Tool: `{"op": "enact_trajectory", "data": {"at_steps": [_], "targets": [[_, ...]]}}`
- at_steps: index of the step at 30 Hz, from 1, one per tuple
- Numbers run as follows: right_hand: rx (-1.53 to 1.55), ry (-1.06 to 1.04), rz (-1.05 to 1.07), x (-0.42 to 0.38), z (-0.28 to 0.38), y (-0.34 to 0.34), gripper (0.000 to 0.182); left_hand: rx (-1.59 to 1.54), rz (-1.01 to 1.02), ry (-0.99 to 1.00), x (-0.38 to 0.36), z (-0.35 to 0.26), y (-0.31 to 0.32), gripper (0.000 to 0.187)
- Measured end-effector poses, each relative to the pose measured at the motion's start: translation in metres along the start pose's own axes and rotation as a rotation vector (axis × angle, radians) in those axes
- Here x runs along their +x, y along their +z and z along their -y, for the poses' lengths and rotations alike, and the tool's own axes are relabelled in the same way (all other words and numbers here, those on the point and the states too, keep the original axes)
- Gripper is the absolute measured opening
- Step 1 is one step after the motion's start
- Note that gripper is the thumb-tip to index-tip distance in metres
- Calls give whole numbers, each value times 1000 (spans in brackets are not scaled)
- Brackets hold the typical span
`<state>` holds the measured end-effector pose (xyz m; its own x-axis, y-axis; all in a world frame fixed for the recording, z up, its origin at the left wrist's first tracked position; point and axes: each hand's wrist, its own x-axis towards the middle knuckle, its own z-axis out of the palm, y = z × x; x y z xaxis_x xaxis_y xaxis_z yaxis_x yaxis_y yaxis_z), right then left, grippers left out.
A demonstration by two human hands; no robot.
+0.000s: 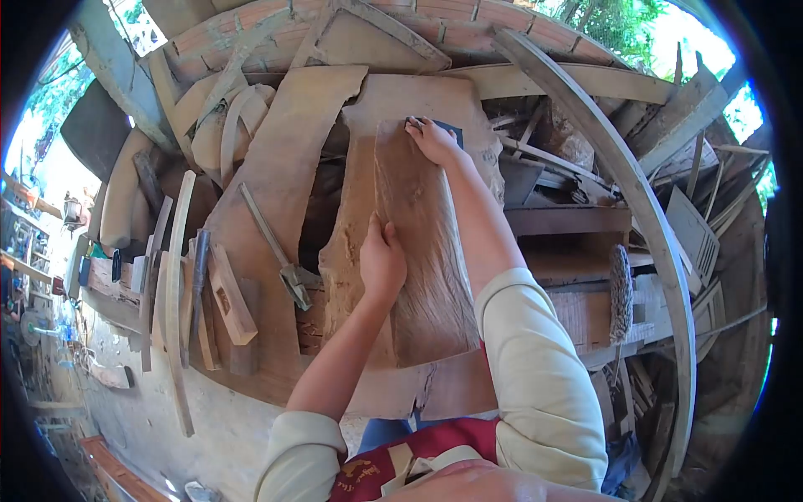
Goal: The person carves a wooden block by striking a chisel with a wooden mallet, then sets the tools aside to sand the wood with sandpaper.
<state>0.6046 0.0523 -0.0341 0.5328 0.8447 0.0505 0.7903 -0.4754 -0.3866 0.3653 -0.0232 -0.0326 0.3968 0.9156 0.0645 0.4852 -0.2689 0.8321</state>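
Note:
A thick wooden board [427, 251] with wavy grain lies lengthwise before me, on top of larger slabs. My left hand [384, 261] is closed on its left edge near the middle, thumb on the upper face. At the far end, my right hand [433, 140] presses down with bent fingers over a dark sheet [452, 131], which looks like sandpaper. A bit of the sheet sticks out to the right of the hand; the rest is hidden under it. Beneath the board, a rough-edged slab [339, 259] shows on the left.
Left of the slabs lie a metal bar clamp [276, 247], a wooden hand plane [230, 297], a dark metal rod [199, 280] and several wood strips [177, 309]. A long curved beam [648, 184] arches along the right, by stacked scrap wood. A brush-like piece [621, 293] hangs there.

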Motion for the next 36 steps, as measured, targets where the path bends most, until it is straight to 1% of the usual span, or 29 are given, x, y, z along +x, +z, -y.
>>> {"op": "enact_trajectory", "data": {"at_steps": [3, 6, 8, 10, 12, 14, 16, 18, 19, 20, 22, 24, 25, 26, 28, 30, 31, 32, 35, 36], "targets": [[12, 0, -8, -6, 4, 5, 49, 25, 2, -6, -2, -1, -1, 46], [-4, -11, -11, -38, 11, -7, 49, 44, -14, 9, 0, -2, -2, 45], [1, -93, 59, -77, 15, -17, 49, 71, 7, 13, -1, 1, -1, 45], [5, -66, 52, -114, 12, -15, 48, 102, -30, -35, 0, 2, 3, 43], [78, -112, 42, -166, 14, -14, 46, 86, -37, -17, 1, 3, 4, 43], [136, -121, 72, -224, 28, -27, 44, 66, -50, 0, -1, 8, 5, 42], [185, -100, 96, -273, 39, -33, 40, 46, -58, -29, 2, 9, 8, 43], [119, -107, 108, -307, 48, -35, 38, 29, -42, -41, -2, 2, 1, 43], [66, -117, 119, -313, 49, -36, 36, -12, -3, -67, -3, -3, -3, 44], [59, -115, 125, -311, 50, -36, 36, -51, 37, -96, -4, -6, -7, 46], [89, -100, 82, -303, 49, -33, 33, -44, 33, -96, -3, -5, -6, 46], [53, -132, 99, -282, 46, -28, 34, -29, 23, -115, -3, -1, -4, 45], [64, -121, 69, -266, 45, -26, 35, -24, 7, -76, -2, 1, -3, 45], [77, -113, 40, -248, 44, -23, 35, -18, -11, -38, -1, 2, -2, 45], [86, -95, 30, -199, 39, -16, 37, -13, -6, -69, -2, -1, -5, 43], [46, -92, 30, -144, 33, -8, 38, -10, 42, -79, -1, -2, -6, 42], [5, -101, 13, -116, 29, -2, 40, -34, 20, -53, 0, 3, -2, 41], [-37, -114, -6, -90, 26, 2, 41, -26, 2, -66, 0, 3, -3, 41], [-101, -67, -6, -22, 24, 11, 44, -102, 43, -88, -1, 0, -6, 42], [-103, -102, -10, -14, 26, 7, 44, -108, 8, -91, -4, 2, -6, 42]]}}
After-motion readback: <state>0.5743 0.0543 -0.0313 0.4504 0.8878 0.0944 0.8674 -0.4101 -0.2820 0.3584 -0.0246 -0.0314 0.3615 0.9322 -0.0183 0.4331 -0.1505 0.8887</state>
